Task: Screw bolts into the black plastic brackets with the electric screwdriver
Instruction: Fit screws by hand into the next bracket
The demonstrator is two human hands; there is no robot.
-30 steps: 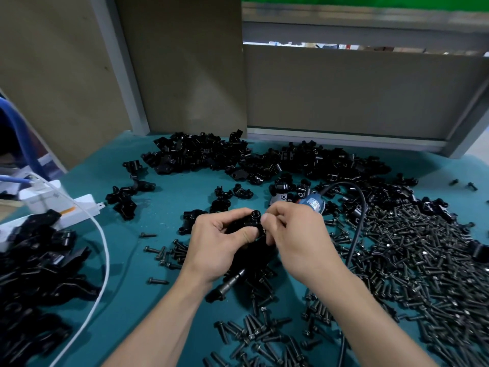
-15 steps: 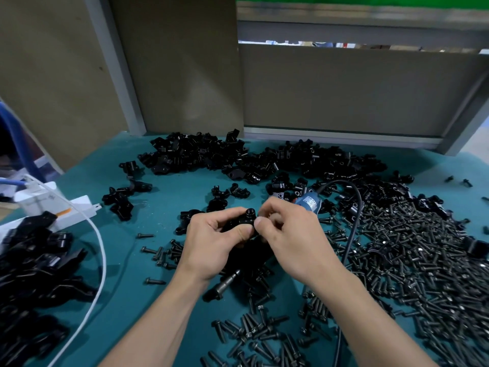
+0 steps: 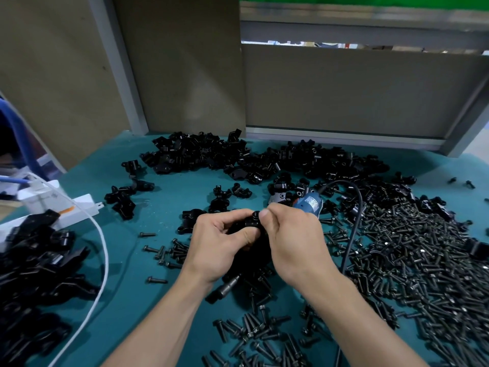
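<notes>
1. While the left hand [image 3: 225, 242] grips a black plastic bracket [image 3: 250, 225] over the middle of the bench [image 3: 169, 197], the right hand [image 3: 293, 239] meets it from the other side. The right thumb and forefinger are pinched together on the head of a bolt [image 3: 256, 215] at the bracket's top.
2. Left fingers [image 3: 247, 235] are curled and clamped on the bracket; right fingers [image 3: 264, 213] are closed on the bolt. Neither hand is free.
3. The relation that matters is this: the bolt sits at the upper end of the bracket, touching it, with its head towards the far side of the bench. Its shank is hidden, so I cannot tell how far it has gone in or exactly how its long axis runs.
4. The electric screwdriver [image 3: 308, 205] lies on the bench just beyond the right hand. Its blue rear end points away from the person and its dark nose [image 3: 225, 287] shows below the left wrist, so its long axis passes under both hands. The right hand is nearer the blue end, so I judge it the likelier one to pick the tool up once the bolt is seated.
5. Its black cord [image 3: 354, 229] loops off to the right of the bracket, over the heap of loose bolts [image 3: 423, 255].
6. More brackets [image 3: 211, 154] are piled beyond the held one, and others [image 3: 34, 260] lie far to its left.
7. A pale label on the screwdriver's blue end carries print too small to read, and no brand can be made out.
</notes>
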